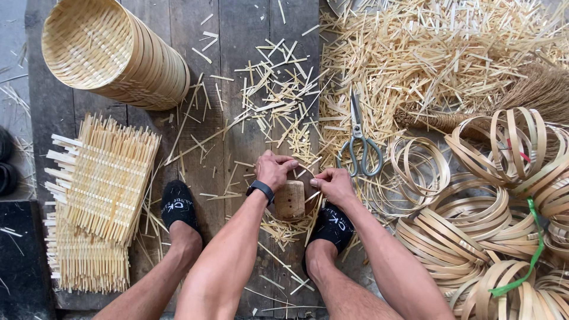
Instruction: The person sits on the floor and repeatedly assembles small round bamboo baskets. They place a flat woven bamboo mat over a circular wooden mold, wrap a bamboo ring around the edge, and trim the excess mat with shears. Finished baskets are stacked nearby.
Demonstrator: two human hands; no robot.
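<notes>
My left hand (274, 170) grips the left side of a small round bamboo basket form (290, 200) that stands on the dark plank floor between my feet. My right hand (333, 184) pinches its right rim, fingers closed on the edge. A black band sits on my left wrist (261, 191). Black socks cover both feet, my left foot (178, 204) and my right foot (333, 225), which flank the piece. Short bamboo offcuts lie scattered under and around it.
Scissors (360, 142) lie just beyond my right hand. A stack of woven round baskets (112, 53) lies on its side at top left. Stacks of woven bamboo mats (104, 178) sit at left. Piles of bamboo hoops (492, 207) and a heap of strips (438, 53) fill the right.
</notes>
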